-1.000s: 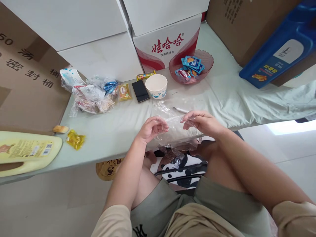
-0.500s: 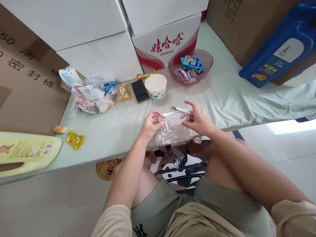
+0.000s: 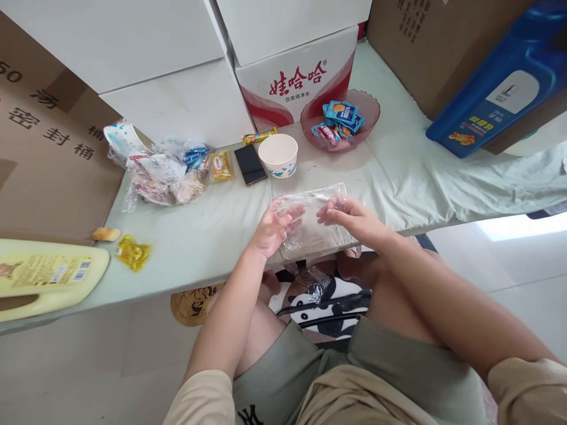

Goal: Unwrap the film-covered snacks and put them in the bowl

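Observation:
A clear plastic bag (image 3: 310, 236) is spread between my two hands at the front edge of the cloth-covered table. My left hand (image 3: 271, 229) grips its left side, with some fingers showing through the film. At the opposite side, my right hand (image 3: 354, 219) has its fingers bent on the plastic near the upper right corner. Beyond the bag stands a white paper bowl (image 3: 278, 156) with a blue pattern, and a dark phone (image 3: 250, 164) lies to its left.
A pink glass bowl (image 3: 370, 121) holds several blue packets. Wrapped snacks (image 3: 159, 171) are heaped on the left, with a small bread roll (image 3: 106, 234) and yellow wrapper (image 3: 133, 252) nearer. A yellow jug (image 3: 53, 274) and a blue bottle (image 3: 481, 112) flank the table (image 3: 212, 230). Boxes line the back.
The crumpled bag is now spread wider and flatter, its top edge raised. My right hand's fingers have come down and closed in on the plastic. The pen behind is now out of sight.

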The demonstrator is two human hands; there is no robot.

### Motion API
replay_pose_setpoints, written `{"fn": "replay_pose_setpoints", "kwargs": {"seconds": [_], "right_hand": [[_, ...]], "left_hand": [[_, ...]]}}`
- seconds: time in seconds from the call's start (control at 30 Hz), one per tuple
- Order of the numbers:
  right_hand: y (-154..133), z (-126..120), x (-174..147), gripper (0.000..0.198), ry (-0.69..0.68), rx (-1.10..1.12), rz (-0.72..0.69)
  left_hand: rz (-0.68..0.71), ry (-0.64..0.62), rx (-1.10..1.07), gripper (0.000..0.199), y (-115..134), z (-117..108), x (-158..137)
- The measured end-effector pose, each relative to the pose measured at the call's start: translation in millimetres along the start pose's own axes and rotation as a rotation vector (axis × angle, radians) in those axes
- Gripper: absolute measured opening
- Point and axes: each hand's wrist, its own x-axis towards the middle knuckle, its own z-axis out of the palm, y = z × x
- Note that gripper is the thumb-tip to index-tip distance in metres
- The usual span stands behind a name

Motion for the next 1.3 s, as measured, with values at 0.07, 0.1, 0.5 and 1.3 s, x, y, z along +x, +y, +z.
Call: {"fn": "replay_pose_setpoints", "kwargs": {"seconds": [0.07, 0.1, 0.5, 1.3], "right_hand": [[-1, 2, 0, 0.037, -0.002, 0.04, 0.055], [-1, 2, 0, 0.037, 0.006, 0.026, 0.078], [-9, -7, -6, 0.032, -0.014, 0.081, 0.005], [-4, -7, 1, 0.033, 0.11, -0.019, 0.138]], "left_hand": [[-0.039, 0.001, 0.124, 0.051, -1, -1, 1], [-0.063, 0.01, 0.205, 0.048, -2, -1, 1], [-0.039, -0.056, 0.216, 0.04, 14, -12, -9], [0.197, 0.118, 0.369, 0.059, 6, -20, 7]]}}
